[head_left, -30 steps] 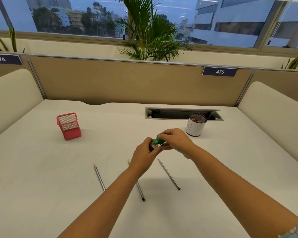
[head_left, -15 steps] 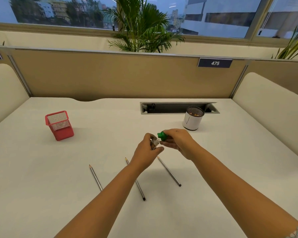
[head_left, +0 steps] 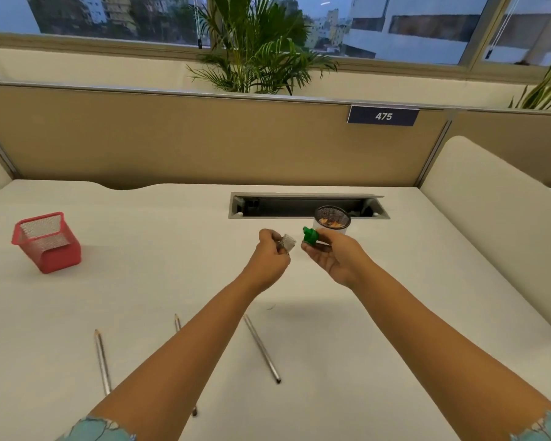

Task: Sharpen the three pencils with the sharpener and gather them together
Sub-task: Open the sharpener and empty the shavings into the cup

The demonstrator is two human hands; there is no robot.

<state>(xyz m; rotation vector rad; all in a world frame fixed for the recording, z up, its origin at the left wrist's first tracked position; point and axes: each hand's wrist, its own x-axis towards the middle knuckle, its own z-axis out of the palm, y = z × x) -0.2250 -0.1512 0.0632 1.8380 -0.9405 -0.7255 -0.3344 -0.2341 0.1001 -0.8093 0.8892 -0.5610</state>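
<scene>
Both hands are raised over the middle of the white desk. My left hand (head_left: 269, 254) pinches a small clear plastic shavings cap (head_left: 286, 244). My right hand (head_left: 330, 254) holds the green sharpener (head_left: 310, 235), a short gap apart from the cap. Three grey pencils lie on the desk near me: the left pencil (head_left: 102, 361), the middle pencil (head_left: 178, 323) mostly hidden under my left forearm, and the right pencil (head_left: 262, 348).
A white cup with a black mesh rim (head_left: 332, 221) holding shavings stands just behind my right hand. A red mesh pen holder (head_left: 46, 241) sits at the left. A cable slot (head_left: 299, 206) is cut into the desk's back, and tan partitions enclose it.
The hands have moved up and away from me and pulled apart: the clear cap has come off the green sharpener, one piece in each hand. The pencils have not moved.
</scene>
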